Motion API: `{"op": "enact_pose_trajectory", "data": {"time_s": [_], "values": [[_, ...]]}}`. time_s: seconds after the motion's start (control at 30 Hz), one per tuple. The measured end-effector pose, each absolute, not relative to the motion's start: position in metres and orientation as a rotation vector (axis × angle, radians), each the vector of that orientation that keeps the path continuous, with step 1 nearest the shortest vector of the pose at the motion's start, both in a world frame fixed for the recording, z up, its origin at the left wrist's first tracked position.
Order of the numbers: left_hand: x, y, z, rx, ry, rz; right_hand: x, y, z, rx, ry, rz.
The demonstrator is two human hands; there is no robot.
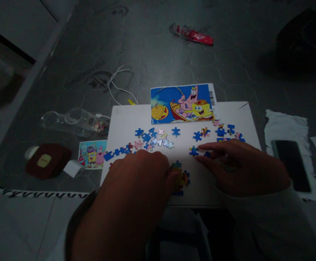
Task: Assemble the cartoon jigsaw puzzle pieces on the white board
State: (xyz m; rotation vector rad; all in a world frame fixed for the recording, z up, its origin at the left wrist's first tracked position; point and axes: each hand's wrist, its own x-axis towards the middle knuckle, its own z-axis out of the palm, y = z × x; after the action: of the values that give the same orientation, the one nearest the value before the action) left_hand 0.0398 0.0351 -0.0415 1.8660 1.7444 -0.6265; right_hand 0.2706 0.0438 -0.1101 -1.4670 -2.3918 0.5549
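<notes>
A white board (125,119) lies on the dark floor with several loose jigsaw pieces (154,139) scattered on it, mostly blue. A cartoon reference picture (182,103) lies at the board's far edge. My left hand (138,185) rests curled on the board's near edge, its fingers closed against a small joined cluster of pieces (182,177). My right hand (242,166) lies to the right, fingers stretched left, its fingertips pinching a small blue piece (194,151).
A clear plastic bag (76,121), a small cartoon card (92,154), a dark red case (48,159) and a white charger with cable (75,168) lie left of the board. A phone (292,163) rests on white paper at right. A red wrapper (193,35) lies far back.
</notes>
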Motion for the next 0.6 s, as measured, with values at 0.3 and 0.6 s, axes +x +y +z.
{"op": "enact_pose_trajectory", "data": {"time_s": [0.3, 0.6], "values": [[0.035, 0.035, -0.04, 1.874, 1.791, -0.613, 0.277, 0.056, -0.126, -1.505, -2.521, 0.678], [0.038, 0.036, -0.038, 1.893, 1.802, -0.617, 0.267, 0.056, -0.112, -1.451, -2.603, 0.605]]}}
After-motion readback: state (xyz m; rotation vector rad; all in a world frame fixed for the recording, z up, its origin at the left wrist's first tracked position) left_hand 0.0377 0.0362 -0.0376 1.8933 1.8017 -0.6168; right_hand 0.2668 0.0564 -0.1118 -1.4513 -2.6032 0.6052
